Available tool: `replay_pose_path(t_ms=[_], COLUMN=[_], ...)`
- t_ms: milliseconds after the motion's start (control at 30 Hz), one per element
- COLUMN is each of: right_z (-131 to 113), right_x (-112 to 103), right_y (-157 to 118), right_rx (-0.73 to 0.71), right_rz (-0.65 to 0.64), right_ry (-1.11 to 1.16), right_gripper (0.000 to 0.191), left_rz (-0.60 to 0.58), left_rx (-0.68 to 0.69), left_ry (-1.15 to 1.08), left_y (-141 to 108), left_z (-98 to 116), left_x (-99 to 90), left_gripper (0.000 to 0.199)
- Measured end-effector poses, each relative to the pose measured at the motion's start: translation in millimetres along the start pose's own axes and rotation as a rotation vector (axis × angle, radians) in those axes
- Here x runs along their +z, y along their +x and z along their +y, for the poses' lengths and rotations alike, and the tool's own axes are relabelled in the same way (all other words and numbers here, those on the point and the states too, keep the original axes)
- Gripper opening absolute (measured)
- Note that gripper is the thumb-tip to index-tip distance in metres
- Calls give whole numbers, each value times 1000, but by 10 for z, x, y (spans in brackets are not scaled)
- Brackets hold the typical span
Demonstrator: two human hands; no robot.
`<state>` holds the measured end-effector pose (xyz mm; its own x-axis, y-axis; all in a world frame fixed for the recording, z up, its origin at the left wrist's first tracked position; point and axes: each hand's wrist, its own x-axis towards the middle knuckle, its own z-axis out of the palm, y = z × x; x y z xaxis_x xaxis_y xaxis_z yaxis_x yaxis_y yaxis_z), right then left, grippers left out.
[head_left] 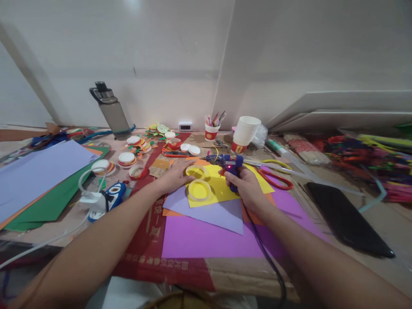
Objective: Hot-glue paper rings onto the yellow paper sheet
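My right hand (243, 184) is wrapped round the grip of a blue hot glue gun (227, 161), its red light lit and its nozzle pointing left. A black cord hangs from the handle. My left hand (177, 176) has its thumb and fingers about the left side of a white ring (196, 167), cut like a paper cup's rim. Nearer to me lies a second white ring (199, 198). Both rings are on a yellow sheet (225, 189), over lilac paper (219, 214) and purple paper (209, 240). The glue gun's tip is close above the far ring.
Behind are a red utility knife (175, 153), white discs (194, 150), stacked paper cups (246, 133) and a cup of pens (212, 131). Red-handled scissors (277, 182) and a black phone (349, 219) lie right. A bottle (112, 113) and a power strip (111, 199) stand left.
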<state>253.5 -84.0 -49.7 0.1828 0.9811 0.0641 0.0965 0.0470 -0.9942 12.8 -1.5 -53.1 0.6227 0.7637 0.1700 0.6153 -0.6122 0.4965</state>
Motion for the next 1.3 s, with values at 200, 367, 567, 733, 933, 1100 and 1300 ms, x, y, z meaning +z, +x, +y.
replay_pose_path(t_ms=[200,367,567,733,933,1100,1300], right_z=[-14,-70,-43,-43,-40,2,-29], right_x=[-9,-22,-45,-52,-51,-51,-39], right_y=[1,-16,5,-7,-10,10,4], right_rx=[-5,7,-26,-29,-37,-22,-29], right_rz=[7,14,26,25,30,11,-6], right_ry=[9,-16,7,15,-21,-50,-55], right_gripper=[34,36,35,37,36,37,38], left_rz=[-36,-36,-36,4,10,-50,-14], left_rx=[-24,-34,-17,-43,-58,-98,-88], left_ry=[-12,-27,-52,-58,-44,-40,-44], left_y=[-11,-30,-41,-32,-31,-42,-37], left_z=[15,-5,14,25,25,38,14], left_x=[-51,-56,-79,-70,-57,-92,-65], left_gripper=[60,61,62,61,63,67,63])
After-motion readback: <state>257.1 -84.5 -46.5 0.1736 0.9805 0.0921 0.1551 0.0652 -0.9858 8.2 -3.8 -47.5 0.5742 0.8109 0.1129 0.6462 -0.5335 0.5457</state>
